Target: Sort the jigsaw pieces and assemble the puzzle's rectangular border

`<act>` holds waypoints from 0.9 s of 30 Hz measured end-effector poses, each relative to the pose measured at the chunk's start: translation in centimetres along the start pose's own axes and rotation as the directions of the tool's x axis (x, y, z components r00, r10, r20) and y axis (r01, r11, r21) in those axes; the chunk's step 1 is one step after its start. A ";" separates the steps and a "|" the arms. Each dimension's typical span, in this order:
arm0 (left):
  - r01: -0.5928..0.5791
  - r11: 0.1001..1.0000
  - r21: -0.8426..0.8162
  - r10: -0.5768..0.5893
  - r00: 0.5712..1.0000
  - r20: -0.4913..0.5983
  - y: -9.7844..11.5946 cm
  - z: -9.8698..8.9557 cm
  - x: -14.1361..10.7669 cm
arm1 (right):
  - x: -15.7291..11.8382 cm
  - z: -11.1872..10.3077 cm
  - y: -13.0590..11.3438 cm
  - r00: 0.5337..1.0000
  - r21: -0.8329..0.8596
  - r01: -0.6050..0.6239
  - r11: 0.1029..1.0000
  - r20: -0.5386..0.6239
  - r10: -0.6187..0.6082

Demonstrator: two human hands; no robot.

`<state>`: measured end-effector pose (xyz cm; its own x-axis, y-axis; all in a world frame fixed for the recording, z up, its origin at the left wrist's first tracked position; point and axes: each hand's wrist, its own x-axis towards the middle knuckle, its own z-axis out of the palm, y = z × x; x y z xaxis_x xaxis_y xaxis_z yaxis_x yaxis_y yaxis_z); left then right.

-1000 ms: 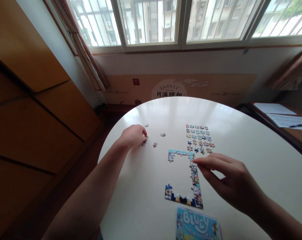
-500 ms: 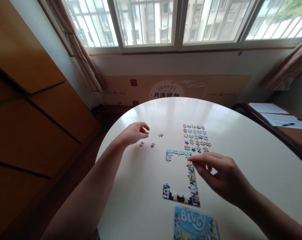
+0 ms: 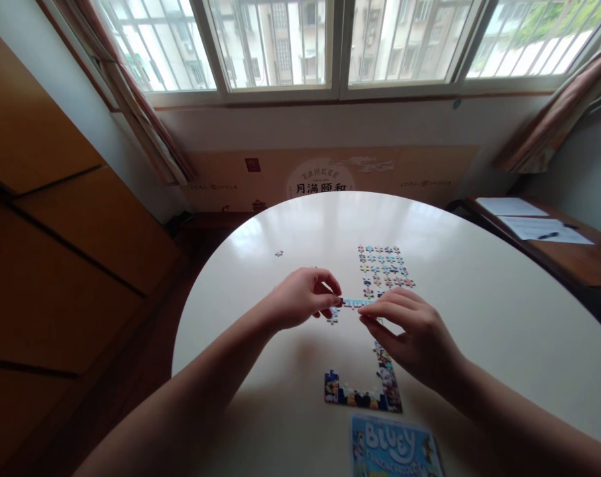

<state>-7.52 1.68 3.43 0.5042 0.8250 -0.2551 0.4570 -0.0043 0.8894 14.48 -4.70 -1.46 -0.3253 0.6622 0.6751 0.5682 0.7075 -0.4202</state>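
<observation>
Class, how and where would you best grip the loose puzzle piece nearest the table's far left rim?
Probably pinch the loose puzzle piece by two opposite edges, reaching down from above with the left hand, the nearer one. It lies flat on the white table with nothing touching it, so its edges look free.

Daylight from windows (image 3: 275, 50), panes near blown out. Glare on far table (image 3: 300, 222). Cupboard (image 3: 56, 265) dim. Soft shadow below left hand (image 3: 297, 298). Wide-angle stretch at edges; puzzle pieces (image 3: 390, 269) soft.

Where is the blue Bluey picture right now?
In the head view, the Bluey picture lies on the white table at the bottom edge, right of centre, just below the partly built puzzle.
</observation>
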 end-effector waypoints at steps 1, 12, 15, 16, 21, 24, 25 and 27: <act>0.011 1.000 -0.012 -0.011 1.000 0.016 0.1 0.3 -0.1 | 0.1 0.2 -0.1 1.000 -0.004 0.017 1.000 -0.017 -0.017; 0.048 0.996 -0.078 -0.034 0.985 0.170 -0.1 0.6 0.0 | -0.1 0.7 0.5 1.000 -0.082 0.012 0.997 -0.018 -0.013; 0.050 0.997 -0.061 -0.039 0.984 0.176 -0.1 0.6 0.0 | -0.2 0.8 0.8 1.000 -0.086 0.012 0.996 0.003 -0.011; 0.049 0.997 -0.054 -0.039 0.983 0.178 -0.1 0.5 0.0 | -0.2 0.9 0.9 1.000 -0.089 0.016 0.996 0.013 -0.015; 0.051 0.999 -0.003 -0.050 0.979 0.200 0.2 0.6 -0.2 | -0.2 1.0 0.8 0.998 -0.097 0.036 0.995 0.060 -0.030; 0.032 0.999 0.024 -0.036 0.977 0.209 0.0 0.5 -0.1 | -0.3 1.1 0.7 0.996 -0.107 0.030 0.994 0.088 -0.021; 0.018 0.999 0.049 -0.028 0.979 0.202 -0.1 0.2 -0.1 | -0.3 1.1 0.7 0.996 -0.112 0.024 0.993 0.093 -0.013; -0.010 0.988 0.157 -0.011 0.991 0.132 -0.5 -0.5 0.0 | -0.4 1.2 0.7 0.995 -0.124 0.006 0.992 0.102 0.007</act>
<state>-8.09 1.99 3.15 0.5913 0.7436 -0.3121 0.5613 -0.1016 0.8214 14.12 -4.14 -2.72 -0.3970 0.6888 0.6065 0.6559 0.6752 -0.3375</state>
